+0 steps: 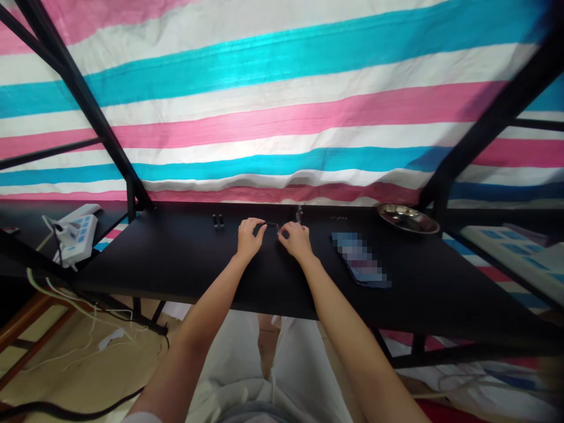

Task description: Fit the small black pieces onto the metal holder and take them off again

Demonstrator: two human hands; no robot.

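Observation:
My left hand (250, 239) pinches one end of a thin dark strip (272, 224) between thumb and fingers, just above the black tabletop (282, 282). Close beside it, my right hand (296, 239) is closed in a pinch near the strip's other end. Something small and shiny shows at its fingertips, too small to name. Behind the right hand lie a few small metallic pieces (299, 212). Two short dark pieces (218, 221) are on the table left of my left hand.
A blurred-out flat item (359, 259) lies right of my hands. Further back are a round metal dish (408, 220) and tiny pieces (339, 218). A white power strip (79, 239) with cables is at the left. Black frame posts (88, 100) and a striped sheet (282, 117) enclose the table.

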